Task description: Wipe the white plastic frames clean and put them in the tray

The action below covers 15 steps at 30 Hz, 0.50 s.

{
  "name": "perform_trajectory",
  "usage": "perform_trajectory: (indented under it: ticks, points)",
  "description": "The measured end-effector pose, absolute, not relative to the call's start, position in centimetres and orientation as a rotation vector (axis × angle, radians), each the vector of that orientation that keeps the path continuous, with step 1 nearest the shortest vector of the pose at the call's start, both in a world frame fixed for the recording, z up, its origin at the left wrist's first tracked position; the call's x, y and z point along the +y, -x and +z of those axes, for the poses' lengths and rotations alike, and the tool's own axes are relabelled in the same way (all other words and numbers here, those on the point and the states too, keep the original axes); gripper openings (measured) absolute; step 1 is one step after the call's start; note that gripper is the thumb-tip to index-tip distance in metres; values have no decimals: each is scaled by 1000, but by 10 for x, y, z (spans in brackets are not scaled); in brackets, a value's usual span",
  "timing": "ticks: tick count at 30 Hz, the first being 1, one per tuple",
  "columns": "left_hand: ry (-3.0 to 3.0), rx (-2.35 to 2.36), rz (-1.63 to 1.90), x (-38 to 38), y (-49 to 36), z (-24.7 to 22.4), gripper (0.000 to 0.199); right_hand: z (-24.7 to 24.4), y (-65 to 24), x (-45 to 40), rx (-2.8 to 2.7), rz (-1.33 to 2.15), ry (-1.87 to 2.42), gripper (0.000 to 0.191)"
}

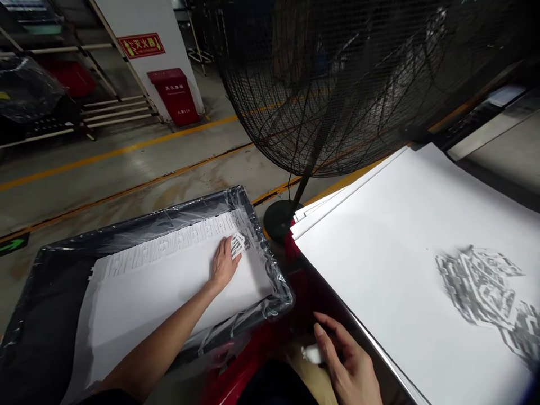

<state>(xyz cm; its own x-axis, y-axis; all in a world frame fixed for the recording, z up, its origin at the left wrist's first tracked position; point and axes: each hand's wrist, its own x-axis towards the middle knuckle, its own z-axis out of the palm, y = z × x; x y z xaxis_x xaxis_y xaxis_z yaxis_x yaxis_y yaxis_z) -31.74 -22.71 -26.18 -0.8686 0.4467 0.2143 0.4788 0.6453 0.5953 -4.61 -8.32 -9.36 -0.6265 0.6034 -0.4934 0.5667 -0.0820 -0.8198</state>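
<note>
Small stack of flat white-and-grey pieces (238, 243) lies near frame centre, on white sheet (164, 298) inside black tray wrapped in clear plastic (40, 315). Left hand (224, 263) touches stack, fingers slightly bent; cannot tell if gripping. Right hand (348, 360), lower centre-right, loosely curled beside small white object (313, 354); cannot tell if holding it. Right of frame: large white sheets (379, 242) bearing grey-white heap (485, 287).

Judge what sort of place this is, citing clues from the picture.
Probably a factory or workshop: there are yellow floor lines, a large caged fan, and a red fire-extinguisher box by a white pillar.
</note>
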Motion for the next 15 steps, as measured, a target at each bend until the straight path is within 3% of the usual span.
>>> perform_trajectory:
  ticks: [15]
  points:
    - [192, -2980, -846, -214, 317, -240, 44, -93, 43, -80, -2129, 1857, 1378, 59]
